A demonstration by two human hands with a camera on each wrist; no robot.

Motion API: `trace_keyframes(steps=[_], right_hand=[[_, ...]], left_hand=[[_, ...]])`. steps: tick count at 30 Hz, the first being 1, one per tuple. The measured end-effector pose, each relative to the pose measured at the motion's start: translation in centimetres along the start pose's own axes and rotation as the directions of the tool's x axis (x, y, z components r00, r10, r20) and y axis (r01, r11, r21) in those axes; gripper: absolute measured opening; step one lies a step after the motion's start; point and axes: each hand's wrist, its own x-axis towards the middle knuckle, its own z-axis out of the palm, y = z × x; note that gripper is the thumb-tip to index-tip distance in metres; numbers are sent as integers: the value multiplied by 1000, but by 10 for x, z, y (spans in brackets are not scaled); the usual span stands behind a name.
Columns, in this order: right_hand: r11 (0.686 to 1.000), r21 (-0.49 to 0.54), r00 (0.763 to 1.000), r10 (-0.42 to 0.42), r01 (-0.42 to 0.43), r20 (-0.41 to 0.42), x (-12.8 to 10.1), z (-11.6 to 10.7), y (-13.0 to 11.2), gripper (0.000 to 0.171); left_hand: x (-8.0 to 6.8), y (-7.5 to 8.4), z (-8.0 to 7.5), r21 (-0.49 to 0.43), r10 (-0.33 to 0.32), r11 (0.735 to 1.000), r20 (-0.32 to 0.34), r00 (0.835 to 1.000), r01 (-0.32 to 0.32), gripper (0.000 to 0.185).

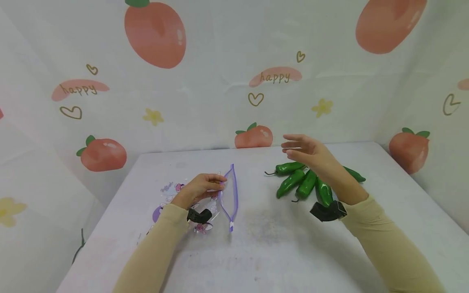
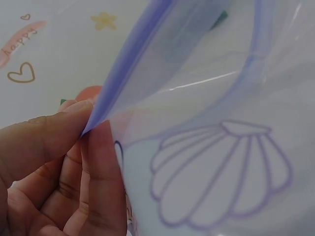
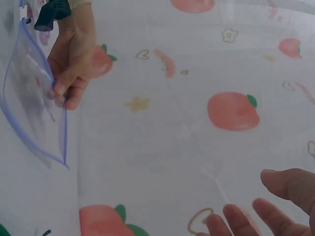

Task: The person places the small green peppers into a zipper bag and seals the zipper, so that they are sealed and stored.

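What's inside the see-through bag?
The bag, pinched open by the left hand, looks empty at its mouth. The hand and the printed pictures hide its lower part. The peppers lie outside, under the right hand.

Left hand [image 1: 199,188] low, forearm running in from bottom left, thumb and fingers [image 2: 93,162] curled into a pinch — grip closed. Right hand [image 1: 307,151] raised, palm turned left, fingers [image 3: 268,216] straight and slightly spread, holding nothing. Both arms in beige sleeves — black strap on each wrist.
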Motion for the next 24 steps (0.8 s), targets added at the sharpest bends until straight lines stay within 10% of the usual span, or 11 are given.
trace_keyframes(steps=[11, 24], right_hand=[[978, -203, 978, -85, 46, -189, -31, -15, 33, 54], [894, -393, 968, 143, -216, -206, -56, -29, 84, 76]], left_hand=[[0, 1, 1, 45, -47, 998, -65, 997, 50, 39], [1, 4, 2, 56, -65, 996, -80, 995, 69, 39]])
